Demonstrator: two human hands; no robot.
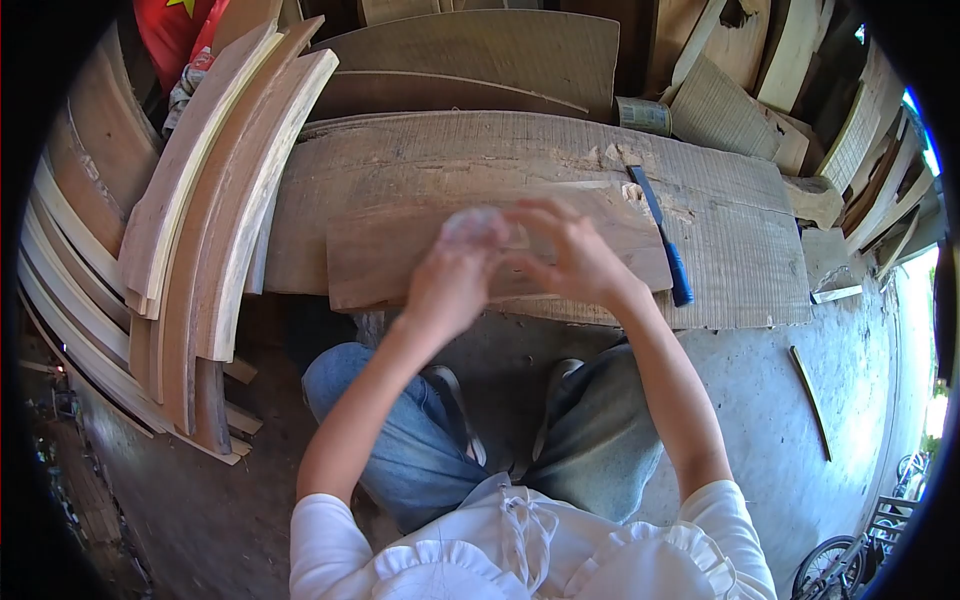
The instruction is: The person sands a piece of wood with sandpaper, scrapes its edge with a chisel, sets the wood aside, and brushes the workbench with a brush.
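- Left hand (pixel 448 278): grip closed on blurred clear object (pixel 470 229), frame centre, over plank (pixel 372 248).
- Right hand (pixel 578 255): grip open, fingers curved near it.
- Can (pixel 643 116), upper right of centre: contents hidden.

One person (pixel 480 535) at work here, two hands: left hand (pixel 448 285), right hand (pixel 580 258). One counter (pixel 750 240); on it, one board (pixel 380 250), one blue-handled chisel (pixel 660 230). Two shoes (pixel 460 412), one can (pixel 645 116), one red cloth (pixel 165 45). Stacked planks (pixel 205 200) overlap, too many to count.
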